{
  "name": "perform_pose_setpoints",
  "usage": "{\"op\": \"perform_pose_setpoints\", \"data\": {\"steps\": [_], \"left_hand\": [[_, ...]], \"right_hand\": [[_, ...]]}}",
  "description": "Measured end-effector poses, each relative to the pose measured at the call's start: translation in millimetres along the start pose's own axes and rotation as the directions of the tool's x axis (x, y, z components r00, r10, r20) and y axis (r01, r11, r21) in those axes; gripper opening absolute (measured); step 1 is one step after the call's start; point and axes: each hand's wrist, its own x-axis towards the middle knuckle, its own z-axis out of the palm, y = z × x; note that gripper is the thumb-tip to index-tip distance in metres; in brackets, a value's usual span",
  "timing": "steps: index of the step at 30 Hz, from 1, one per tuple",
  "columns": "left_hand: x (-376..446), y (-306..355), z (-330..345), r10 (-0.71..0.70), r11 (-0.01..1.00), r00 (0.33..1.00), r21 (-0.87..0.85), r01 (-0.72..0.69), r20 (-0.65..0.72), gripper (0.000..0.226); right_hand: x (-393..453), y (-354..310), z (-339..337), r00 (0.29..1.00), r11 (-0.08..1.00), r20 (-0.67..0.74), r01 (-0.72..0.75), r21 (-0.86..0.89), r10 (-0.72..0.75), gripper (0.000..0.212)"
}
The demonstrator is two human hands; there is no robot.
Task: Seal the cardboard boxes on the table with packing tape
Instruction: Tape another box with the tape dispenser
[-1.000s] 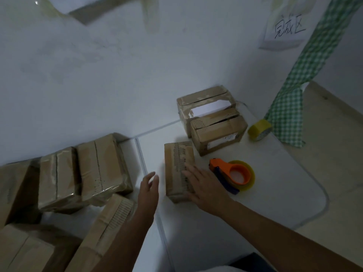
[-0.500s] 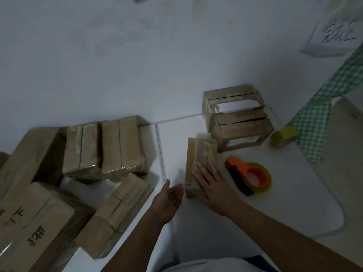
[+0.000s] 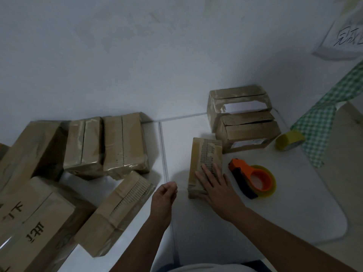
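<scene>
While the right hand (image 3: pixel 213 184) lies flat with straight fingers on the near end of a small cardboard box (image 3: pixel 205 165), the box is pinned to the white table (image 3: pixel 206 222). Just to the left of that box, the left hand (image 3: pixel 164 195) is held with its fingers curled together; something thin may be pinched between fingertips and thumb, perhaps a strip of clear tape running toward the box, but this cannot be made out in the dim light. Immediately right of the pressing hand, an orange tape dispenser (image 3: pixel 253 180) rests on the table, untouched.

Beyond the pinned box, two more boxes (image 3: pixel 243 122) are stacked against the wall, and a yellowish tape roll (image 3: pixel 289 139) lies further right beside a green checked cloth (image 3: pixel 322 122). Left of the curled hand, several taped boxes (image 3: pixel 106 146) are grouped on a second table surface.

If tape is indeed being drawn, it could be folded onto itself or laid crooked should the box be allowed to slide under light palm pressure. Whether the seam beneath the palm is already sealed cannot be judged, as it is covered. The largest boxes (image 3: pixel 29 222) at far left are cut off by the frame, and a handwritten paper sign (image 3: pixel 347 34) on the wall is only partly visible.
</scene>
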Motion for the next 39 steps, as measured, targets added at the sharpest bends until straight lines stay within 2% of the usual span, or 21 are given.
{"op": "perform_pose_setpoints", "data": {"steps": [2, 5, 15, 18, 21, 23, 26, 28, 31, 34, 36, 39], "left_hand": [[-1, -3, 4, 0.104, 0.991, 0.994, 0.089, -0.103, -0.017, 0.006], [-1, -5, 9, 0.162, 0.979, 0.987, 0.128, -0.161, 0.003, 0.009], [7, -11, 38, 0.115, 0.976, 0.986, 0.171, -0.135, 0.123, 0.010], [6, -8, 39, 0.141, 0.946, 0.982, 0.275, -0.171, 0.125, 0.009], [3, -5, 47, 0.161, 0.926, 0.980, 0.327, -0.191, 0.115, 0.031], [6, -2, 51, 0.172, 0.883, 0.978, 0.422, -0.205, 0.117, 0.035], [10, 5, 51, 0.160, 0.765, 0.976, 0.605, -0.219, 0.151, 0.023], [7, 9, 43, 0.188, 0.733, 0.979, 0.652, -0.196, 0.083, 0.025], [0, 15, 27, 0.182, 0.795, 0.983, 0.590, -0.142, -0.008, 0.022], [-15, 20, 32, 0.119, 0.835, 0.984, 0.523, -0.171, 0.131, 0.021], [-23, 20, 40, 0.149, 0.751, 0.954, 0.598, -0.279, 0.258, 0.024], [-29, 20, 36, 0.167, 0.559, 0.884, 0.696, -0.451, 0.437, 0.043]], "right_hand": [[0, 0, -1, 1.000, 1.000, 0.002, 0.005, -0.009, -0.005, 0.070], [-1, 0, -2, 1.000, 1.000, 0.011, 0.007, -0.011, -0.007, 0.070], [1, 0, -3, 0.999, 1.000, 0.051, -0.004, 0.025, 0.003, 0.071], [1, -1, -4, 0.999, 1.000, 0.054, -0.006, 0.023, 0.005, 0.072], [1, -1, -5, 0.998, 1.000, 0.057, -0.007, 0.030, 0.005, 0.072], [1, -1, -6, 0.998, 1.000, 0.062, -0.007, 0.025, 0.005, 0.073], [1, 0, -6, 0.998, 1.000, 0.065, -0.008, 0.025, 0.007, 0.074], [1, 1, -5, 0.998, 1.000, 0.061, -0.007, 0.023, 0.006, 0.075], [2, 1, -4, 0.998, 1.000, 0.065, -0.010, 0.028, 0.008, 0.074], [3, 0, -4, 0.997, 0.999, 0.073, -0.007, 0.036, 0.004, 0.073], [1, 1, -4, 0.998, 0.999, 0.070, -0.004, 0.043, 0.001, 0.072], [-1, 2, -4, 0.998, 0.999, 0.061, -0.005, 0.034, 0.003, 0.072]]}}
